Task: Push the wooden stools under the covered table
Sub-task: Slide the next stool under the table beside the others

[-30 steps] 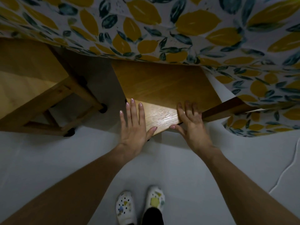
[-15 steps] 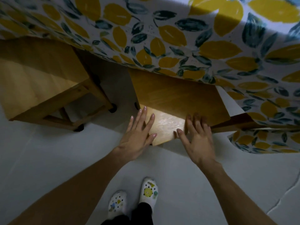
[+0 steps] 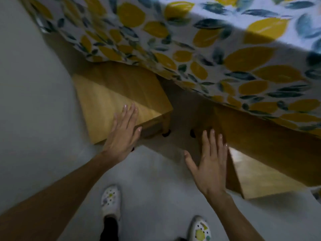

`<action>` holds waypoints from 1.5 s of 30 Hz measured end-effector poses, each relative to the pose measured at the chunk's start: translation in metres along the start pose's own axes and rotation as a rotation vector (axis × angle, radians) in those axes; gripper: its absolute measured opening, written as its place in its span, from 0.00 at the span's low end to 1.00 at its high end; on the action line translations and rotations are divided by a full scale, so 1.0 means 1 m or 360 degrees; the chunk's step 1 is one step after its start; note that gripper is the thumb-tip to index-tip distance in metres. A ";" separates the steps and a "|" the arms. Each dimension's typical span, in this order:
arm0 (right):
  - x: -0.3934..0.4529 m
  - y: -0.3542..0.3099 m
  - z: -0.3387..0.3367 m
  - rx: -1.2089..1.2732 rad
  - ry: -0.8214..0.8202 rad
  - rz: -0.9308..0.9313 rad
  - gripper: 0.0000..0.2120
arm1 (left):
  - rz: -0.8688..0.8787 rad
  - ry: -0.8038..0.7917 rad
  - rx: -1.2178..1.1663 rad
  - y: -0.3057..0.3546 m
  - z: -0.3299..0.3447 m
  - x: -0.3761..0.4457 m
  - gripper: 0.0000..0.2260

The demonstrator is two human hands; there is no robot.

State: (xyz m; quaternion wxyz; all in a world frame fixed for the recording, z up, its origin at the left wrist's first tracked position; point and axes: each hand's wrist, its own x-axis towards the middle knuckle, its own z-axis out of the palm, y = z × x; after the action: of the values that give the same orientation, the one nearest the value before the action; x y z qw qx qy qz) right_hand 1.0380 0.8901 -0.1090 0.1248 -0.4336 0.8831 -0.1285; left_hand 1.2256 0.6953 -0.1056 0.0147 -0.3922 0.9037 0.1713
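While the left hand (image 3: 121,134) lies flat and spread on the near corner of the left stool (image 3: 119,103), holding nothing, its push would land off-centre, so I judge the stool could swivel rather than slide straight; its far edge is only just tucked beneath the hanging cloth (image 3: 191,54), and most of the seat is out in the open. A leg foot could also catch on the floor and make the seat tip, since the palm sits high on the seat and not low on the frame. Between the stools is a dark gap, and if the left one turns, its corner might knock the right stool (image 3: 257,164). The right hand (image 3: 210,164) is open with fingers spread, holding nothing, set at that stool's left edge; whether it presses the wood I cannot tell. That stool is further in, though its near part sticks out past the cloth. The cloth could drag or bunch on either seat. The floor (image 3: 43,101) is smooth, pale and bare, the room dim, and the picture is blurred.
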 end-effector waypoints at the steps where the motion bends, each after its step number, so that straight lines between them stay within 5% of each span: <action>1: 0.006 -0.026 0.009 0.0010 -0.0007 -0.0019 0.41 | 0.0018 -0.0006 0.0033 -0.026 -0.007 0.001 0.27; 7: 0.024 -0.187 0.083 0.0132 -0.0027 -0.0235 0.41 | 0.0046 -0.0033 0.0087 -0.164 -0.046 0.017 0.28; 15: 0.052 -0.306 0.153 -0.0037 -0.0081 -0.0207 0.47 | 0.0564 -0.0478 0.0435 -0.265 -0.063 0.084 0.39; 20: 0.056 -0.308 0.166 -0.0228 -0.0065 -0.0141 0.44 | 0.0870 -0.0530 0.0622 -0.289 -0.059 0.103 0.46; 30: 0.049 -0.302 0.166 -0.0260 -0.0089 -0.0243 0.40 | 0.0820 -0.0390 0.0550 -0.288 -0.051 0.087 0.42; 45: -0.010 -0.199 0.123 -0.0345 -0.0301 -0.0961 0.38 | 0.0119 -0.0185 0.0304 -0.200 0.003 -0.067 0.43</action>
State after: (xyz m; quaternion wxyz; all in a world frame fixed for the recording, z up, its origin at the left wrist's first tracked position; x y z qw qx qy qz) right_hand 1.2305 0.7655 -0.1566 0.1156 -0.6966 0.7077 -0.0240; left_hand 1.4143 0.6172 -0.1572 0.0979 -0.3443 0.9275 0.1073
